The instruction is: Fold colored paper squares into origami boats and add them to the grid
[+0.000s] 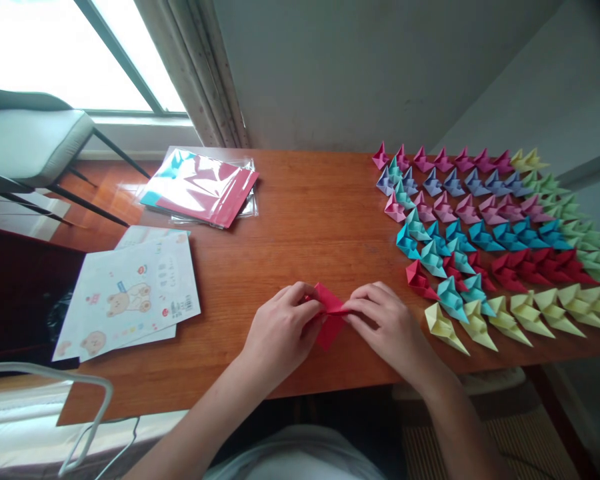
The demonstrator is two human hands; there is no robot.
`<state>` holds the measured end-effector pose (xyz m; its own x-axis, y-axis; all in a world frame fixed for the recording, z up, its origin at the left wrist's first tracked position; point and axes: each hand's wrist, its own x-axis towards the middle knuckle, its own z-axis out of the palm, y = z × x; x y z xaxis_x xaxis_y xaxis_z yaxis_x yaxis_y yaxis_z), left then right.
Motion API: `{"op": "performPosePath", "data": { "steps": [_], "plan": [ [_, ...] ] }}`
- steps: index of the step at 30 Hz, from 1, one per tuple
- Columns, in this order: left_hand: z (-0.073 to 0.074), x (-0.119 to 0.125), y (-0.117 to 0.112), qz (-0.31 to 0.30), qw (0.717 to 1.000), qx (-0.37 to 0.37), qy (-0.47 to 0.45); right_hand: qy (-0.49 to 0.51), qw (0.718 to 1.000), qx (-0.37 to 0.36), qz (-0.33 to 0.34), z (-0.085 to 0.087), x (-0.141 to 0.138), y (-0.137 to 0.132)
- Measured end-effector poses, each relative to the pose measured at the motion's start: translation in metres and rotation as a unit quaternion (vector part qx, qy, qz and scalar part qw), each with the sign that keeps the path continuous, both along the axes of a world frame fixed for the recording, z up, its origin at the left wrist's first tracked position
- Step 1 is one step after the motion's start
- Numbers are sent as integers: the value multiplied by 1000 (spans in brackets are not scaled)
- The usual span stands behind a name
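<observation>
Between my two hands is a partly folded piece of red origami paper (333, 331), held just above the table near its front edge. My left hand (290, 319) pinches its left side, fingers bent. My right hand (384, 321) grips its right side between thumb and fingers. The paper's upper and lower points stick out between the hands; the fingers cover some of its folds. Closest to my right hand are a yellow folded paper figure (443, 325) and a red folded paper figure (420, 280).
Rows of folded figures, among them blue ones (484, 236) and green ones (583, 235), fill the table's right side. Plastic-wrapped coloured paper (205, 187) lies at back left, with bear-printed sheets (135, 290) in front. A chair (40, 143) stands beyond the table (300, 220).
</observation>
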<state>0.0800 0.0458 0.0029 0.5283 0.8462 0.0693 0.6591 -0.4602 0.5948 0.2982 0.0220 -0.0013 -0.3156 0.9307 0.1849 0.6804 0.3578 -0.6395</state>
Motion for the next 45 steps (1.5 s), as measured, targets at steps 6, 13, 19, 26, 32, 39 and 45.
{"op": "performPosePath", "data": {
  "steps": [6,13,19,26,32,39,45],
  "plan": [
    [0,1,0,-2,1000,-6,18,-10,1000,22,-17,-7,4,-1],
    [0,3,-4,-5,998,22,53,-26,999,13,-22,-6,4,-3],
    [-2,4,-7,-19,997,66,42,-28,999,14,-23,-3,4,-6],
    [3,4,-3,-15,999,29,35,4,1000,-7,-30,-2,-2,-2],
    [-1,-4,0,43,997,56,22,-22,997,-44,-62,5,-8,0],
    [-2,2,2,48,997,54,36,-23,994,-62,-90,2,-14,2],
    [-1,2,2,57,997,42,33,6,990,-86,-108,6,-24,4]
  ]
}}
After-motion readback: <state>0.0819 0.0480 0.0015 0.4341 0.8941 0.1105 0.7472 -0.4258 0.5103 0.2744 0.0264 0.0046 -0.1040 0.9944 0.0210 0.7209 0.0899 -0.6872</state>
